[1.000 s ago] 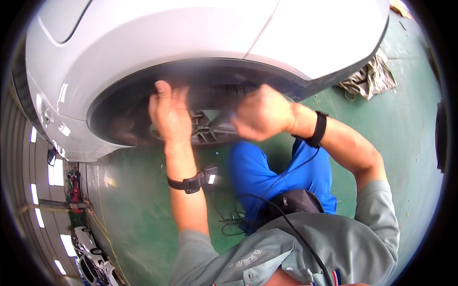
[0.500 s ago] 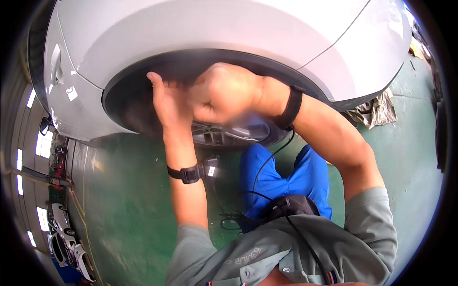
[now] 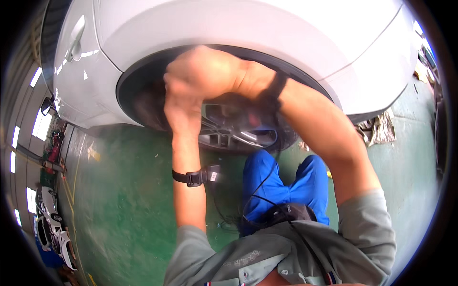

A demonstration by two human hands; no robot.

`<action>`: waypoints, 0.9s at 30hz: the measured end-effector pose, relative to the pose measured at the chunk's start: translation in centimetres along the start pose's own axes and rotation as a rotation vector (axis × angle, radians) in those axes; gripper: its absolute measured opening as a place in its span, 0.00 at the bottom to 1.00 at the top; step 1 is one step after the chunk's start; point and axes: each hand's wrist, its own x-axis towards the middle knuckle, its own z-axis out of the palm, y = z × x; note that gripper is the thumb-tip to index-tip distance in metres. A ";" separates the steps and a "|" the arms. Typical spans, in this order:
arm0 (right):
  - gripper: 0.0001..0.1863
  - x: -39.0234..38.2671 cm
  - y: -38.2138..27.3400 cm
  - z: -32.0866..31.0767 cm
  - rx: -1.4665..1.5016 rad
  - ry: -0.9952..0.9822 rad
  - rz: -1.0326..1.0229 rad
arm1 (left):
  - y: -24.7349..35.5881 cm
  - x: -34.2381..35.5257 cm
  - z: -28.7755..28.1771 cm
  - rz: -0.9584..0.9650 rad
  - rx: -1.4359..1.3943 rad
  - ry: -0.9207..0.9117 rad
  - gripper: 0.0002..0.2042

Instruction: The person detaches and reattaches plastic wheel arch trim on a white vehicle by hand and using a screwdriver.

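Apparently clenched, my right hand (image 3: 204,70) overlaps my left hand (image 3: 184,115); cannot tell left's grip, or anything held. Both sit above-left of wheel (image 3: 242,137), whose long axis runs left-right in view; left looks nearer it.

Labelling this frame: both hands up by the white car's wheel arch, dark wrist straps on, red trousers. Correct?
Wrong colour: the trousers are blue, not red, as the head view shows. Left hand and right hand are up by the wheel arch of the white car, dark wrist straps on.
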 end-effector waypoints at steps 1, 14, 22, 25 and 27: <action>0.15 -0.7 -0.6 -0.7 0.014 -0.008 0.044 | 0.3 -0.4 0.2 -0.034 0.029 0.036 0.22; 0.15 -30.2 -6.5 0.7 0.159 0.173 0.837 | -10.3 0.2 8.1 -0.098 0.360 -0.464 0.20; 0.23 -40.7 -5.9 -2.7 -0.006 0.388 1.607 | -16.2 -0.2 8.5 0.158 0.465 -0.475 0.22; 0.24 -41.1 -5.6 -2.1 -0.039 0.518 1.555 | -16.3 0.9 7.4 0.086 0.450 -0.502 0.21; 0.23 -39.7 -4.9 -2.5 -0.067 0.659 1.398 | -16.9 0.6 6.8 0.082 0.456 -0.506 0.18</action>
